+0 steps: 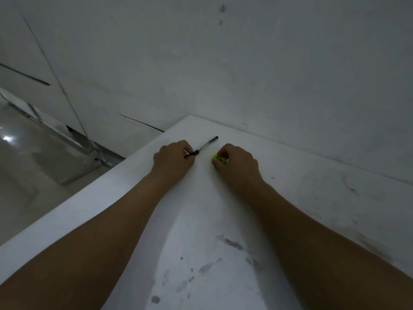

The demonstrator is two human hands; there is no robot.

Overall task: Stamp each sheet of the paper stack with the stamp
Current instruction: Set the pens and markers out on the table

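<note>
Your right hand (pixel 237 163) curls round the green stamp (pixel 218 158) at frame centre, low on the table (pixel 312 198). Your left hand (pixel 173 158) pinches the pen (pixel 207 143). Square the stamp upright before lifting. No paper stack is discernible.

Nothing legible shows anywhere. The green stamp (pixel 218 158) held in the fingers of the right hand (pixel 238 164) carries a dark patch, possibly a label, too small and dim to read. The pen (pixel 206 144) shows no readable print, and the tabletop (pixel 312 198) bears only grey smudges.
</note>
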